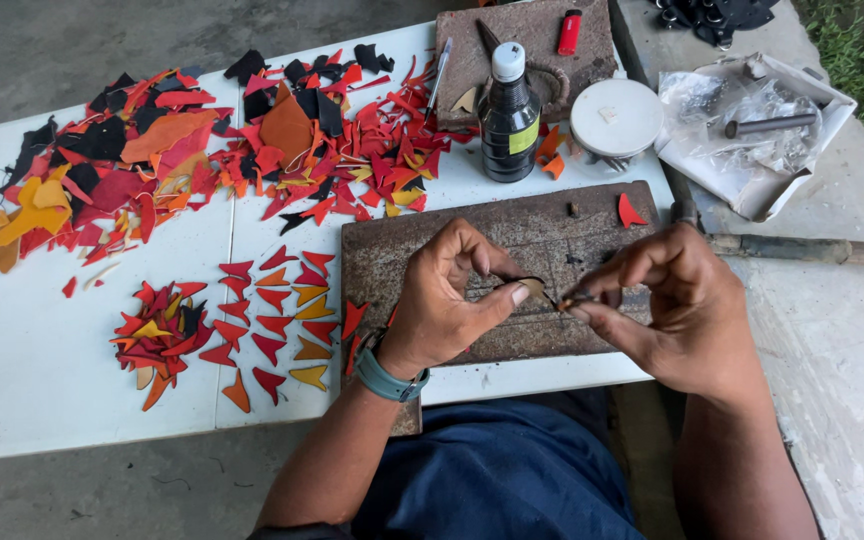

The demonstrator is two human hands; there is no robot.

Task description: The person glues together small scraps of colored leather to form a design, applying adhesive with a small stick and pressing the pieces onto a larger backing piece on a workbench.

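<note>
**Leather piece pinched between two hands above a stone slab**

Leather piece (532,287), small and tan, sits at the tips of the left hand (449,297), clamped between thumb and forefinger; the remaining fingers curl inward. Just to its right, the right hand (674,300) closes its thumb and forefinger on a small dark item (574,298) too tiny to identify, its near end almost touching the leather piece. Both hands hover just over the near half of a brown stone slab (402,260), not resting on it. A grey-green wristband (388,378) circles the left wrist, and the person's blue-clad lap (497,475) shows below the table edge.

Left of the slab, on the white table (42,370), cut red, orange and yellow leather shapes (277,315) lie in loose columns, beside a small heap of similar cuttings (160,335). One red cutting (630,211) lies on the slab's far right corner.

Farther back stand a dark bottle (509,112) with a white cap and a round white lidded container (616,118). Behind them a second stone slab (532,45) carries a red lighter (570,32). A broad spread of red, black and orange leather scraps (182,150) covers the table's far left. At far right, an open white box (752,130) holds crumpled clear plastic, and a wooden-handled tool (802,248) lies on the concrete ledge.
</note>
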